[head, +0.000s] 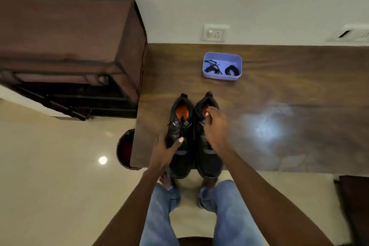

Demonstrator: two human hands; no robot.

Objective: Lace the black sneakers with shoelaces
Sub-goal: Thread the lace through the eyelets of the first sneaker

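The left hand (166, 151) is gripping the left sneaker (180, 136) at its outer midfoot, with the thumb lying across the lace area. The right hand (214, 126) is reaching over the right sneaker (207, 146), its fingers curling at the tongue near the collar; whether they are pinching anything cannot be told. Both black sneakers are standing side by side, touching, on the near edge of the wooden bench (279, 96), heels pointing toward the wall and toes toward the person. Orange insoles are showing inside both. A purple tray (222, 56) is sitting well beyond the sneakers near the wall, holding two black shoelaces (231, 70), one loose and one coiled. A wall socket (214, 33) is mounted above the tray. A dark wooden cabinet (69, 46) is standing left of the bench.
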